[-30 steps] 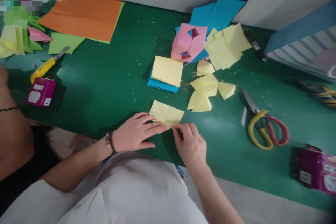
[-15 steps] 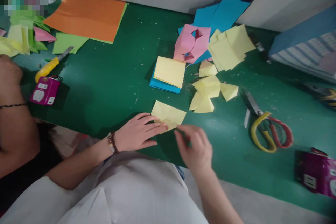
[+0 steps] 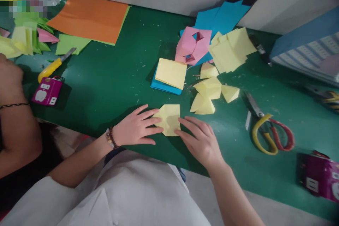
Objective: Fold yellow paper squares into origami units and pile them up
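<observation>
Pale yellow paper (image 3: 169, 120) lies on the green mat (image 3: 111, 77) between the two hands, now folded into a compact, roughly square shape instead of the wider, slanted piece seen earlier. The right hand (image 3: 201, 144) has let go of its pinch at the lower edge and rests open, its fingers spread and reaching the paper's lower right side. The left hand (image 3: 135, 127), with a beaded bracelet (image 3: 109, 138) at the wrist, is also open and flat, its fingertips at the paper's left edge. Neither hand grips anything.

Just ahead lie folded yellow pieces (image 3: 209, 90), a yellow stack (image 3: 171, 73) on blue paper (image 3: 161, 88), and a pink paper model (image 3: 192, 46). Red-and-yellow scissors (image 3: 267, 134) sit to the right. A co-worker's bare arm (image 3: 16, 123) enters at the left edge, cut off by the frame. The top left corner is pixelated and unreadable. A magenta socket box (image 3: 47, 91) shows outlets, but no legible writing; a second one (image 3: 319, 176) is blurred and cut off at the right edge.
</observation>
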`<state>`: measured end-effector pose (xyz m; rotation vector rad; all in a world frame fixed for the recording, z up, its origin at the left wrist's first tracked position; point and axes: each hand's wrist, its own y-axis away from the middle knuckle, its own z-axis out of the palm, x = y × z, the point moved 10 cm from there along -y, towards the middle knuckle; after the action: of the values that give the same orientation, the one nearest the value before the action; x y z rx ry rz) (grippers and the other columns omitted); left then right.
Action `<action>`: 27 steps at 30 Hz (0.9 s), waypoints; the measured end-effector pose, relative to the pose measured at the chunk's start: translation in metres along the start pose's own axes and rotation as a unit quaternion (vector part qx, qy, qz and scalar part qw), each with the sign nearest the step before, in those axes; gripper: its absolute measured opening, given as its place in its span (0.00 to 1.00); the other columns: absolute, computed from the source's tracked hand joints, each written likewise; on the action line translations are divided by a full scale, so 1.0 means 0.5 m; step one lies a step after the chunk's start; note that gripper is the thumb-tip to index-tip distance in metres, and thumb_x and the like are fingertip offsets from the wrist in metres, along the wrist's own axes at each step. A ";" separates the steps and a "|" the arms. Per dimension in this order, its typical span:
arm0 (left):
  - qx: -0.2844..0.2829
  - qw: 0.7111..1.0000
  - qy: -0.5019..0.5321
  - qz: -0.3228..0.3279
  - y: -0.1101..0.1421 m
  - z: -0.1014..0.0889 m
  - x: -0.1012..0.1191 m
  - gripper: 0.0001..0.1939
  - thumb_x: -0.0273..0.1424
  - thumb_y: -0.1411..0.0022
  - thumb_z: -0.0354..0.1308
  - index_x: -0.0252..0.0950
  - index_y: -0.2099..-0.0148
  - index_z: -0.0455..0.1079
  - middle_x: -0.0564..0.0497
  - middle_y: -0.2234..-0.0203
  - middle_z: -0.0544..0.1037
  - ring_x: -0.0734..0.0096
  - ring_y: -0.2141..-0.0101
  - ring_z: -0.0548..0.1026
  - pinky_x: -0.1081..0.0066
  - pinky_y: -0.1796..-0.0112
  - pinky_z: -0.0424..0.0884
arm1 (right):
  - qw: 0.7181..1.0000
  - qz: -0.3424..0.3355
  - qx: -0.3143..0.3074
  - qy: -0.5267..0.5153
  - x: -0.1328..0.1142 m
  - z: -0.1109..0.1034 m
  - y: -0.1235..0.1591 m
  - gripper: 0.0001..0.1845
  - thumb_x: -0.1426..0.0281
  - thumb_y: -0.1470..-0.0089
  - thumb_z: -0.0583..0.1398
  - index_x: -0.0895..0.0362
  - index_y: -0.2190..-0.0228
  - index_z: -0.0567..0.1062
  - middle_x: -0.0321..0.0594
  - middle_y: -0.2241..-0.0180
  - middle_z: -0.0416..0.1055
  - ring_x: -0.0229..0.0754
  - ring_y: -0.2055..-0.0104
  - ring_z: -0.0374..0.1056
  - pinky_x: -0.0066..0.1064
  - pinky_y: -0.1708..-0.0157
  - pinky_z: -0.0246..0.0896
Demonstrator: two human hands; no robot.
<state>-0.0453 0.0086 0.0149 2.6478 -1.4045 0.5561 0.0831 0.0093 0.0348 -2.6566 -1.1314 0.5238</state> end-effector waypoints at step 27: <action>0.013 0.999 0.010 0.027 0.005 0.020 0.028 0.19 0.43 0.33 0.53 0.36 0.47 0.70 0.49 0.46 0.73 0.57 0.41 0.64 0.54 0.39 0.56 | 0.995 0.082 -0.013 -0.064 0.020 0.033 -0.051 0.04 0.70 0.42 0.60 0.54 0.64 0.75 0.37 0.69 0.77 0.46 0.58 0.66 0.37 0.58 0.59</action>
<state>-0.0375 -0.0065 0.0103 2.6223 -1.4776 0.6089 0.0662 0.0349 0.0254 -2.7885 -0.9616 0.7223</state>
